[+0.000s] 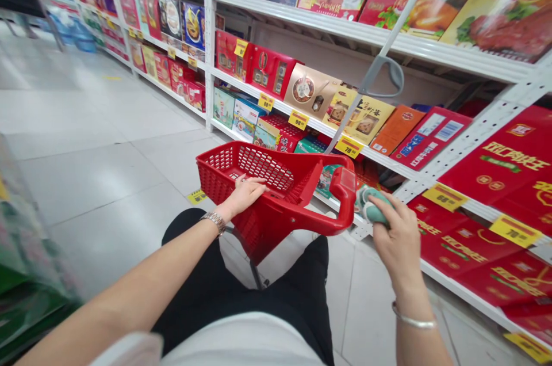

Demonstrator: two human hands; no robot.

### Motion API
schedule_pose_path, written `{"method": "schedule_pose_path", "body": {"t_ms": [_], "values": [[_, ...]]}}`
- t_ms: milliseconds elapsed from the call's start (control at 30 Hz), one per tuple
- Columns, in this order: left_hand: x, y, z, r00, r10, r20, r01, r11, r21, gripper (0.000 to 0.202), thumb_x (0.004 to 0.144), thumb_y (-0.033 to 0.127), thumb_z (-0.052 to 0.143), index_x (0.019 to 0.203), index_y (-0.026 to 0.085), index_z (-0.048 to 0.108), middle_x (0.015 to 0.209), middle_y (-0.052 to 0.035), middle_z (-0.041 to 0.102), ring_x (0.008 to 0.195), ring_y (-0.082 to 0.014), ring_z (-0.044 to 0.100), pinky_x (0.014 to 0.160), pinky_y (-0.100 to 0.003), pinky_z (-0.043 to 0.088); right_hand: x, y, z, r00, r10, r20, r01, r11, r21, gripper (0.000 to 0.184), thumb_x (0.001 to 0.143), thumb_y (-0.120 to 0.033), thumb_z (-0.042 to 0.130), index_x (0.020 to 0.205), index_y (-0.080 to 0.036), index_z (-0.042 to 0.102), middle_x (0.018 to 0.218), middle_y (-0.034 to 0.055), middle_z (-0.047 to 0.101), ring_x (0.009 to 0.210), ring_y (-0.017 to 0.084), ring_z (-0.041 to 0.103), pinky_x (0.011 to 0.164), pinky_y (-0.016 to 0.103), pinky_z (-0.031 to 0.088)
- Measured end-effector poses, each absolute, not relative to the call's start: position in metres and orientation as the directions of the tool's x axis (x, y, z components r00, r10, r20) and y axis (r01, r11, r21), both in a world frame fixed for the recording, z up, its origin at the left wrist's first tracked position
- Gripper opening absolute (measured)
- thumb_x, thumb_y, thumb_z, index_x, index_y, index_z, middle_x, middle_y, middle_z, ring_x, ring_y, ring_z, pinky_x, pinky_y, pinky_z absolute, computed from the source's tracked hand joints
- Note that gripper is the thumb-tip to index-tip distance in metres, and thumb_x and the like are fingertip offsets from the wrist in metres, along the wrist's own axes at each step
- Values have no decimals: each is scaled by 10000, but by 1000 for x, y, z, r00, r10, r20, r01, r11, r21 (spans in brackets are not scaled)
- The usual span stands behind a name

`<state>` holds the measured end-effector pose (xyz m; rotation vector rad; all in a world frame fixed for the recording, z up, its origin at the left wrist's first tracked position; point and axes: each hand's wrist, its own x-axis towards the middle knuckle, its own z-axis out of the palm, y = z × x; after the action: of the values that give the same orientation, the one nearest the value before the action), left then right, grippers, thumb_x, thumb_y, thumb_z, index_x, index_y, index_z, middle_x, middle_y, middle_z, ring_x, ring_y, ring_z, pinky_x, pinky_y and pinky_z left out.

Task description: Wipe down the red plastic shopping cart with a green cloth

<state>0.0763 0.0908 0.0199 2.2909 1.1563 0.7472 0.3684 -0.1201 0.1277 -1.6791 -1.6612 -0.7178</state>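
A red plastic shopping cart [259, 205] with a perforated basket and a looped handle stands before my knees. Over its near rim lies my left hand [245, 196], fingers bent around the edge; a metal watch is on that wrist. To the right of the cart handle, my right hand [394, 228] is closed around a small pale-green and white rounded object [373, 205], whose kind I cannot make out. A bangle circles that wrist. Behind the cart a light pole [345, 121] with a grey looped grip [383, 78] slants up across the shelves; its lower end is hidden.
White metal shelves [474, 49] with boxed goods and yellow price tags run along the right and back. Large red boxes [495, 159] fill the right bay. Pale floor tiles [95, 170] extend to the left. Blue water bottles [81, 35] stand far off.
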Motion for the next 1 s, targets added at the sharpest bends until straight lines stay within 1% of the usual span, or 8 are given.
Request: {"method": "schedule_pose_path", "body": {"t_ms": [100,167,300,433,533,633,833,1000], "values": [[68,95,18,520,819,244,568,-545,617,461,967,343,317,975,303,776,1169,1,768,1317,-200,557,1235,-561,126,357,-117,131,-107,695,711,943,297,-148,405,904,-241,511,1280,-291,652,1340,93,615,1223,285,573,1008,474,466],[61,98,20,534,812,236,567,-551,613,452,966,348,326,977,300,775,1183,1,764,1313,-198,560,1236,-552,140,338,-114,127,-227,725,651,904,405,-136,325,907,-329,593,1216,-285,685,1288,86,650,1191,294,582,990,471,456],[55,93,32,438,862,257,646,-500,576,426,985,364,353,977,282,771,1205,-28,756,1304,-237,570,1229,-600,125,307,-103,110,-223,661,716,870,467,-159,174,916,-332,634,1042,-274,741,1114,58,703,1075,275,604,946,454,427],[75,57,59,250,899,359,697,-424,578,408,1001,389,376,1000,252,760,1286,-73,717,1293,-269,576,1200,-628,206,282,-97,100,-128,612,780,835,491,-249,185,940,-284,607,1081,-282,726,1126,48,690,1077,263,602,951,451,416],[97,18,79,367,837,406,558,-547,624,487,1036,371,256,1159,272,717,1320,-48,700,1318,-233,561,1208,-645,186,264,-96,98,-116,597,794,791,539,-290,209,958,-286,587,1134,-286,701,1175,53,678,1130,263,592,981,459,423],[103,-11,92,435,768,471,473,-639,606,560,1048,343,174,1150,279,721,1181,-26,761,1290,-229,586,1216,-693,45,256,-90,97,-182,586,789,753,599,-271,203,959,-295,594,1133,-288,699,1185,58,679,1125,258,600,963,450,447],[79,-15,97,417,712,565,505,-699,507,452,1017,424,350,1048,259,769,1084,-44,790,1139,-254,679,1233,-674,6,280,-47,92,-234,491,839,851,520,-67,186,946,-338,637,1102,-295,729,1196,65,702,1102,267,584,968,453,420],[69,-8,99,425,716,554,498,-696,518,346,967,379,467,896,256,783,976,-32,804,1046,-232,710,1227,-677,18,319,3,102,-143,589,796,919,378,-114,244,968,-386,566,1025,-261,768,1166,83,712,1075,259,596,952,418,421]]}}
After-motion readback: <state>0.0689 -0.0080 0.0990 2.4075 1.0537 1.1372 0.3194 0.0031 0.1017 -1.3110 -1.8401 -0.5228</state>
